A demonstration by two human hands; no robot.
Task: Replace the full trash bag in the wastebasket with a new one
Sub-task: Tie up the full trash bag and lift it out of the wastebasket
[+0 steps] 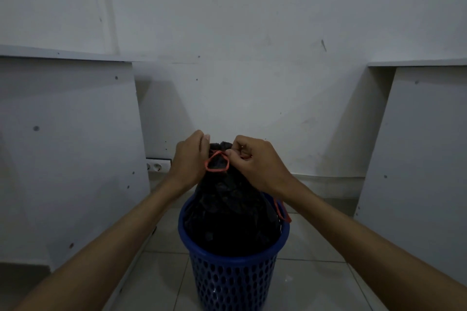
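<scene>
Now you are tying off the full black trash bag [227,214] standing in the blue wastebasket [233,283]: left hand [189,159] grips its gathered neck, right hand [255,161] pinches the red drawstring [216,162]; next, cinch and lift out.

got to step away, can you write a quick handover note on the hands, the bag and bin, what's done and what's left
Left hand: grips the gathered neck of the black bag.
Right hand: pinches the red drawstring, which loops round the neck.
Bag: full, mouth bunched shut, sitting in the blue bin on the floor. A second red strap hangs over the bin's right rim.
Done: top gathered, tie in progress; whether the knot is finished cannot be told.
Left: finish the tie, lift the bag out, fit a new one. No new bag is in view.
</scene>
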